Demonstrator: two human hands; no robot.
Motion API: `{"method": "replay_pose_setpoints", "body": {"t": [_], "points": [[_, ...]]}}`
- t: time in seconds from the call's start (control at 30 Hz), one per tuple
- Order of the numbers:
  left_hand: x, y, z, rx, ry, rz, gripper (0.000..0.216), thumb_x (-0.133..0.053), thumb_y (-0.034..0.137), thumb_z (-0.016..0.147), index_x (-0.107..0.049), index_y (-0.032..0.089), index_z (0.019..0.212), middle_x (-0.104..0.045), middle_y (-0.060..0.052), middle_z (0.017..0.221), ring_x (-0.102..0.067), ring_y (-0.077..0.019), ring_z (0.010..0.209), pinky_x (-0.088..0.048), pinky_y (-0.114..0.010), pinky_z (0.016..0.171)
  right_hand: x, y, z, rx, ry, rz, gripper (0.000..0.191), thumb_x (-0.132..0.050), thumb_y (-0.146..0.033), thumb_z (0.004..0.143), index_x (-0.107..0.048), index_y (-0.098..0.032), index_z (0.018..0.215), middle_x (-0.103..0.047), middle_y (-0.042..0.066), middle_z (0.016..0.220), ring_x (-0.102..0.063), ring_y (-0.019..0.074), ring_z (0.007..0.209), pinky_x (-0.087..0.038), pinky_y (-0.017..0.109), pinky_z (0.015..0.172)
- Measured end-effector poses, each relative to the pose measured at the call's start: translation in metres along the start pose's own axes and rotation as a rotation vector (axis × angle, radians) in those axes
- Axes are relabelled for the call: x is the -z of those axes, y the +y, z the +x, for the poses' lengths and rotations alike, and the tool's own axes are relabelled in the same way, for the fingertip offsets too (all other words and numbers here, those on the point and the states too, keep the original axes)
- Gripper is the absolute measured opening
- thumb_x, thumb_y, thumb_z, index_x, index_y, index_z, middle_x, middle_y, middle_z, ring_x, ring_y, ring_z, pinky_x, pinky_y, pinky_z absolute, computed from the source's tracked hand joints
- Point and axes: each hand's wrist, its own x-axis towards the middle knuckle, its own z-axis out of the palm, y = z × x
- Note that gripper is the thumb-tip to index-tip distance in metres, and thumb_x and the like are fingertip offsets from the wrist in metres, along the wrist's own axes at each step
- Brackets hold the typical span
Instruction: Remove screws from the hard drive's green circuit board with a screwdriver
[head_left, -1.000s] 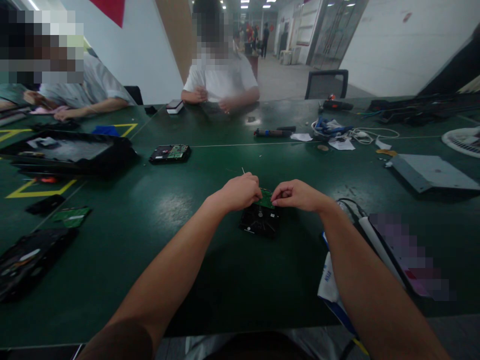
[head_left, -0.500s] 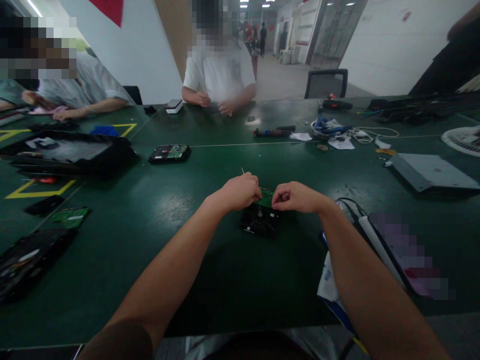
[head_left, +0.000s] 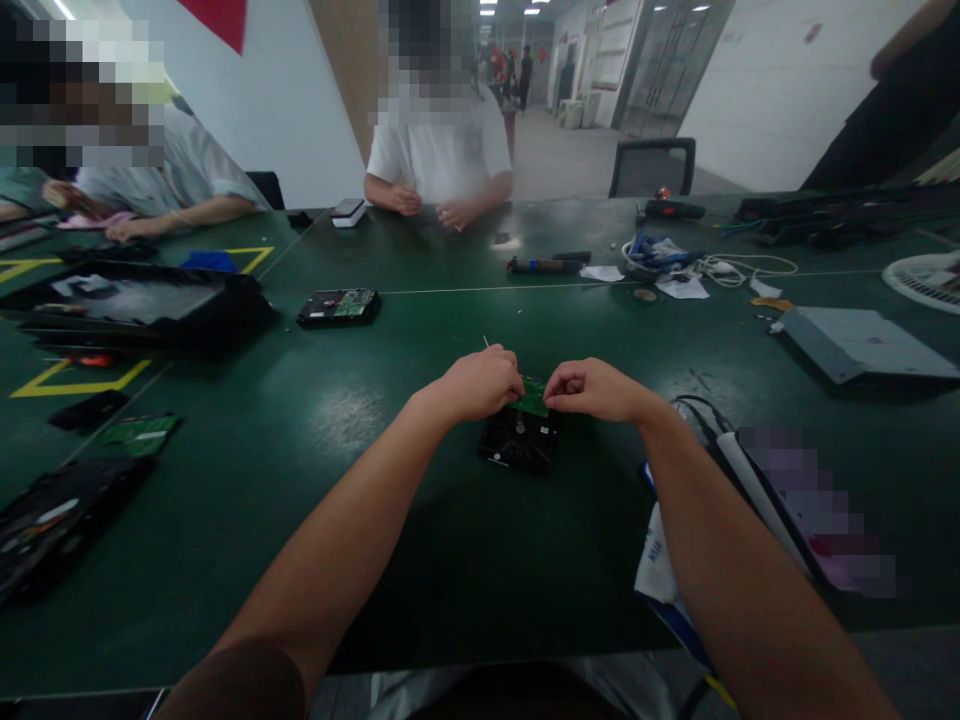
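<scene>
- Hard disk drive [head_left: 519, 445]: black, lying flat on the green table [head_left: 480, 590], directly in front of the person and between the two forearms.
- Circuit board [head_left: 535, 399]: green, at the drive's far end, visible in the gap between the hands; whether it is fastened there cannot be told.
- Left hand [head_left: 484, 382]: fingers curled down at the board's left side, tips largely hidden; what they grip cannot be told. A thin pale rod [head_left: 486, 341] projects beyond the knuckles.
- Right hand [head_left: 591, 390]: thumb and forefinger drawn narrowly together at the board's right edge, remaining fingers folded; whether they pinch anything cannot be told.
- Second hard disk drive [head_left: 341, 307]: farther off to the left, its own green board uppermost.
- Gray metal box [head_left: 862, 345]: on the table, well to the right.
- Cable bundle [head_left: 664, 252]: blue and white, toward the far edge.
- Co-worker [head_left: 442, 165]: in a white shirt, seated opposite.
</scene>
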Motion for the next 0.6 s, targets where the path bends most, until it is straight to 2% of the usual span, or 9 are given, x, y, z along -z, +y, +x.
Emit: {"method": "replay_pose_setpoints", "body": {"t": [0.07, 0.17, 0.23, 0.3, 0.37, 0.43, 0.53, 0.6], "points": [[0.003, 0.002, 0.001, 0.003, 0.082, -0.053, 0.027, -0.058, 0.021, 0.098, -0.083, 0.021, 0.109, -0.072, -0.010, 0.107, -0.064, -0.0256, 0.107, -0.051, -0.042, 0.100, -0.001, 0.001, 0.003, 0.018, 0.129, 0.032, 0.024, -0.078, -0.044, 0.082, -0.076, -0.021, 0.090, -0.072, 0.003, 0.081, -0.064, 0.0188, 0.074, -0.050, 0.033, 0.068], [0.009, 0.009, 0.003, 0.016, 0.351, -0.226, 0.031, -0.052, 0.019, 0.102, -0.077, 0.017, 0.120, -0.070, -0.011, 0.111, -0.064, -0.0234, 0.108, -0.052, -0.039, 0.099, -0.007, -0.004, 0.008, 0.097, 0.426, -0.006, 0.027, -0.073, -0.044, 0.088, -0.072, -0.022, 0.102, -0.070, 0.005, 0.088, -0.063, 0.0196, 0.076, -0.052, 0.034, 0.070], [0.012, 0.016, 0.005, 0.012, 0.537, -0.352, 0.036, -0.048, 0.014, 0.103, -0.071, 0.017, 0.130, -0.068, -0.011, 0.117, -0.063, -0.0217, 0.113, -0.052, -0.039, 0.102, -0.014, -0.009, 0.011, 0.189, 0.585, -0.107, 0.037, -0.073, -0.041, 0.089, -0.068, -0.022, 0.120, -0.069, 0.008, 0.110, -0.062, 0.0178, 0.074, -0.054, 0.036, 0.070], [0.012, 0.024, 0.009, 0.002, 0.662, -0.429, 0.041, -0.048, 0.011, 0.100, -0.065, 0.019, 0.136, -0.064, -0.012, 0.124, -0.060, -0.0223, 0.122, -0.050, -0.042, 0.109, -0.022, -0.016, 0.014, 0.273, 0.671, -0.219, 0.047, -0.072, -0.036, 0.090, -0.062, -0.023, 0.134, -0.060, 0.013, 0.136, -0.063, 0.0162, 0.074, -0.057, 0.037, 0.073], [0.009, 0.032, 0.012, -0.007, 0.729, -0.470, 0.046, -0.050, 0.010, 0.096, -0.059, 0.020, 0.141, -0.059, -0.013, 0.132, -0.055, -0.0240, 0.132, -0.046, -0.046, 0.116, -0.030, -0.021, 0.015, 0.332, 0.736, -0.296, 0.047, -0.065, -0.030, 0.093, -0.059, -0.025, 0.139, -0.056, 0.014, 0.143, -0.065, 0.0178, 0.080, -0.059, 0.039, 0.078], [0.005, 0.037, 0.015, -0.002, 0.753, -0.502, 0.050, -0.052, 0.010, 0.095, -0.054, 0.021, 0.143, -0.056, -0.013, 0.138, -0.050, -0.0250, 0.138, -0.042, -0.047, 0.121, -0.035, -0.025, 0.015, 0.393, 0.763, -0.362, 0.045, -0.060, -0.024, 0.094, -0.060, -0.026, 0.139, -0.059, 0.013, 0.141, -0.068, 0.0223, 0.094, -0.060, 0.041, 0.088], [0.000, 0.042, 0.017, 0.031, 0.749, -0.543, 0.048, -0.052, 0.015, 0.097, -0.050, 0.022, 0.144, -0.053, -0.014, 0.142, -0.048, -0.0253, 0.141, -0.040, -0.048, 0.123, -0.036, -0.029, 0.014, 0.458, 0.764, -0.423, 0.041, -0.055, -0.017, 0.096, -0.064, -0.027, 0.135, -0.065, 0.010, 0.134, -0.065, 0.0274, 0.119, -0.056, 0.045, 0.103], [-0.001, 0.043, 0.017, 0.056, 0.737, -0.568, 0.048, -0.054, 0.023, 0.099, -0.047, 0.021, 0.146, -0.051, -0.015, 0.144, -0.049, -0.0260, 0.140, -0.041, -0.048, 0.123, -0.034, -0.028, 0.013, 0.449, 0.756, -0.439, 0.037, -0.053, -0.016, 0.096, -0.066, -0.028, 0.129, -0.068, 0.009, 0.129, -0.063, 0.0278, 0.124, -0.054, 0.046, 0.107]]}}
